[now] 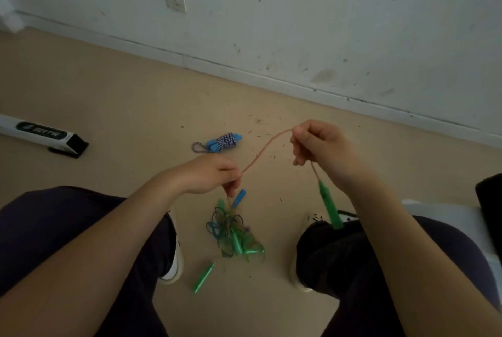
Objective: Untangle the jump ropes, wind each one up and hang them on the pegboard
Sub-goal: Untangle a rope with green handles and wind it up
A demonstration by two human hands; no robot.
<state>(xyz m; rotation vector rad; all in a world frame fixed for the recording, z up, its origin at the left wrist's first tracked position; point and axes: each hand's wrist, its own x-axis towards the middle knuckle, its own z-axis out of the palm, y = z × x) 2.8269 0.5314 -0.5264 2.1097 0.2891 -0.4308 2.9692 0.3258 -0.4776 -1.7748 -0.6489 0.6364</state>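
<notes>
Both bare forearms reach over dark-trousered knees — left hand (209, 173) and right hand (316, 143) each pinch the thin pink rope (260, 150), its green plastic handle (330, 207) dangling. Risk: pulling hard tightens the green-blue rope tangle (233, 230) hanging underneath — knots lock.

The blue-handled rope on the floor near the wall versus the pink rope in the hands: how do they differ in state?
The blue-handled rope is wound into a tight bundle; the pink rope is unwound, arching between the left hand and right hand. The blue-handled rope lies on the floor untouched; the pink rope is held up, its green handle dangling below the right hand. Neither hangs on a pegboard.
</notes>
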